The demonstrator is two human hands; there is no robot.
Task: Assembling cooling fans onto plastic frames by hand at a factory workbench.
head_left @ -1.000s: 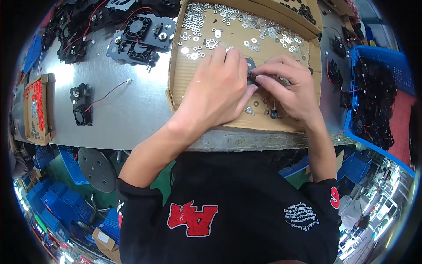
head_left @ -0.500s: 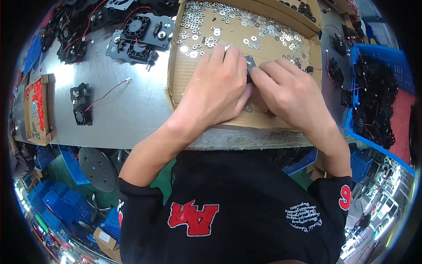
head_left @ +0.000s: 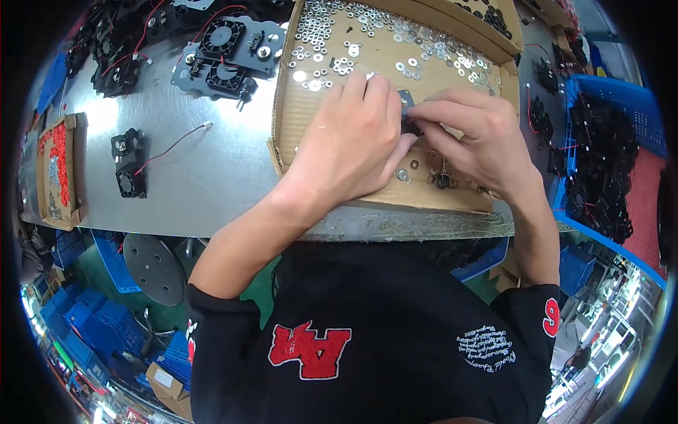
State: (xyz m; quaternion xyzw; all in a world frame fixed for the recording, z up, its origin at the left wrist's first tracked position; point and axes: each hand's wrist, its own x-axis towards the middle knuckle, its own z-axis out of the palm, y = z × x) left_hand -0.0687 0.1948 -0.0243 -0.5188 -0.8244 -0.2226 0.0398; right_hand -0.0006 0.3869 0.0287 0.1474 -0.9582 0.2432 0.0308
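Over the shallow cardboard tray (head_left: pixel 296 120), my left hand (head_left: pixel 357 134) is closed round a dark grey metal plate (head_left: pixel 405 99). Only the plate's right end shows; the hand hides the rest. From the right, my right hand (head_left: pixel 477 131) pinches at that end with thumb and forefinger, and whatever small piece sits between them is too hidden to name. Below the right fingers, a small part with a black knob (head_left: pixel 443 181) lies in the tray beside a loose washer (head_left: pixel 402 174). Many more metal washers and nuts (head_left: pixel 314 28) are scattered over the tray's far half.
A grey plate with black fans (head_left: pixel 224 53) lies left of the tray. Nearer stands a small black fan unit (head_left: pixel 129 162) with a red cable. Far left is a cardboard box (head_left: pixel 68 166) of red parts. A blue basket (head_left: pixel 565 187) of black parts stands at the right.
My right hand has turned and lifted slightly, its fingers drawn into a pinch at the plate's end. The black-knobbed part beneath it now shows. My left hand keeps nearly the same place.
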